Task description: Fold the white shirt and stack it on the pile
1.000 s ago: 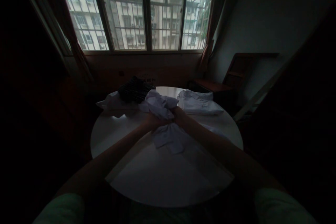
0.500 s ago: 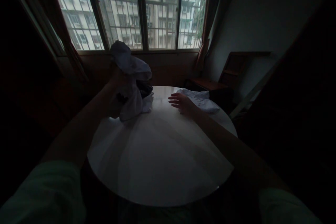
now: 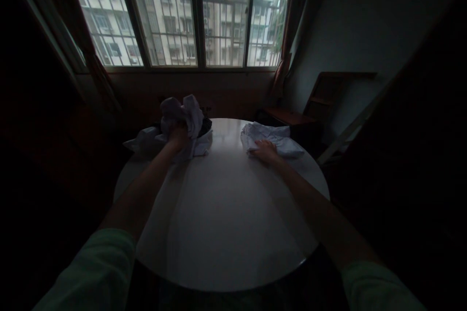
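White bunched cloth [image 3: 191,112], left fingers [image 3: 178,131] apparently gripping

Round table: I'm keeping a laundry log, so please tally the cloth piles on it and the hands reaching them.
Cloth piles: 2 (crumpled heap, flatter white pile)
Hands: 2 (left hand, right hand)
Total: 4
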Available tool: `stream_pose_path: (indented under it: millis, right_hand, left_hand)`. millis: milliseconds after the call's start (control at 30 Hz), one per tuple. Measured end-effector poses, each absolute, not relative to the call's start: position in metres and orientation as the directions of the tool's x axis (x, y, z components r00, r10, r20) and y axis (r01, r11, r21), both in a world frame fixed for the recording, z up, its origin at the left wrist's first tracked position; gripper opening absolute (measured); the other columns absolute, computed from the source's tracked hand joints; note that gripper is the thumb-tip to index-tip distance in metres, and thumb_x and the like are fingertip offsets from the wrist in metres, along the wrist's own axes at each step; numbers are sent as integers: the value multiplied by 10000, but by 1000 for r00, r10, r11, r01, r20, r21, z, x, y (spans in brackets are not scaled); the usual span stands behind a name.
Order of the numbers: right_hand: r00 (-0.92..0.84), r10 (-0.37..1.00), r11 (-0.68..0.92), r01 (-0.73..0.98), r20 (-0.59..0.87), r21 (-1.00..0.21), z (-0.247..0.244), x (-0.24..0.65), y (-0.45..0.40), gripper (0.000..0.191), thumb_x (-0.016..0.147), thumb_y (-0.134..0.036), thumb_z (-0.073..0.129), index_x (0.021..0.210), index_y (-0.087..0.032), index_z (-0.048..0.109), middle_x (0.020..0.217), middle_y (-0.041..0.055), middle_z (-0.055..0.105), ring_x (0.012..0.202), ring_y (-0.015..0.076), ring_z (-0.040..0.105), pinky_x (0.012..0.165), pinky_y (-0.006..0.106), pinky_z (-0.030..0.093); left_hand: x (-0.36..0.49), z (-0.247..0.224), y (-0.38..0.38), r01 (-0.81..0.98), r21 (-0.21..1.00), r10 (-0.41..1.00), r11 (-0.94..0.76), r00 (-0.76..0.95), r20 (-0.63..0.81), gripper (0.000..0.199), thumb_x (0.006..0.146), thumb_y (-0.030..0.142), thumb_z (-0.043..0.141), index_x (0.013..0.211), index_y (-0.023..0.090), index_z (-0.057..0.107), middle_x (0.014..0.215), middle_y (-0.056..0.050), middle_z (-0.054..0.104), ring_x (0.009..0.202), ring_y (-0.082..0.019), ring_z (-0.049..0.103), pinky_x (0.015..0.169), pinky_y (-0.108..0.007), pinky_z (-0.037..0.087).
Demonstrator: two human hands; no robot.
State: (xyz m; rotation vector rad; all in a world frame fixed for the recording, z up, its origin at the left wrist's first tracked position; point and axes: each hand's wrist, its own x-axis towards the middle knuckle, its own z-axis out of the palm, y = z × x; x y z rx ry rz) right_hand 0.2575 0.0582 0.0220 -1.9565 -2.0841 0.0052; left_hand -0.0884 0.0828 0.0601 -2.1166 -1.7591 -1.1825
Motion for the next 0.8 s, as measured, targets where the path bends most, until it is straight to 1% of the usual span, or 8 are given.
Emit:
stream_pose_path:
  millis: [100,233,367,467,567,667,733,800]
  right_hand:
    - [-4,963,67,972,269,-225,18,255,60,357,832,-371,447,1116,-193,569,1208,127,533,1139,266,441,938,397,287]
    - [159,902,2,928,402,-372,11,250,59,300,847,-281,412,1011,-136,617,1046,133,624,1000,238,533,898,348,325]
    - [375,799,-42,816,471,-577,14,249,53,372,868,-298,348,1093,-103,572,981,155,638,927,248,556,828,345,375]
    - [370,711,50,822,598,-567,27,248,40,359,861,-273,353,1098,-108,565,1021,150,617,999,255,520,888,365,347]
    - [213,679,222,853,703,-473,44,233,15,306,849,-276,384,1044,-161,589,1038,114,602,1039,253,491,931,373,315]
    - [2,744,413,785,668,-462,54,199,-18,276,836,-370,434,945,-204,625,922,94,622,927,244,534,848,335,355]
    - [-202,782,545,681,590,-490,55,175,-38,276,807,-437,483,785,-213,643,773,68,626,793,213,562,764,296,369]
    - [-278,765,615,582,581,-531,56,161,-49,304,798,-470,492,695,-219,628,696,48,616,720,186,564,726,274,364]
  left_hand:
    - [-83,53,73,887,376,717,-269,-77,693,438,727,155,540,1136,49,423,1199,-161,497,1250,-279,261,1050,-454,152]
    - [-66,35,39,896,329,599,-299,-93,796,522,736,128,512,1229,83,346,1340,-168,354,1306,-275,187,1081,-453,107]
    - [-52,14,9,848,289,602,-444,43,798,556,724,123,517,1248,149,333,1354,-150,339,1293,-266,253,1077,-428,186]
    - [-43,5,1,739,428,670,-521,43,741,477,747,191,533,1198,167,381,1279,-138,424,1239,-258,346,1041,-422,263]
    - [-36,3,0,540,675,791,-503,-26,611,388,767,275,530,1132,183,435,1214,-120,486,1163,-234,439,972,-397,348]
    - [-34,4,2,184,930,942,-318,-53,332,339,834,385,431,1099,176,459,1127,-117,555,996,-204,562,830,-347,442]
    - [-34,4,1,-35,994,994,-106,31,108,384,854,461,375,1076,163,475,1037,-118,602,848,-183,615,718,-307,468]
    - [-34,2,-2,-130,990,992,56,116,-41,385,839,473,422,1036,151,496,960,-110,626,736,-156,626,639,-264,463]
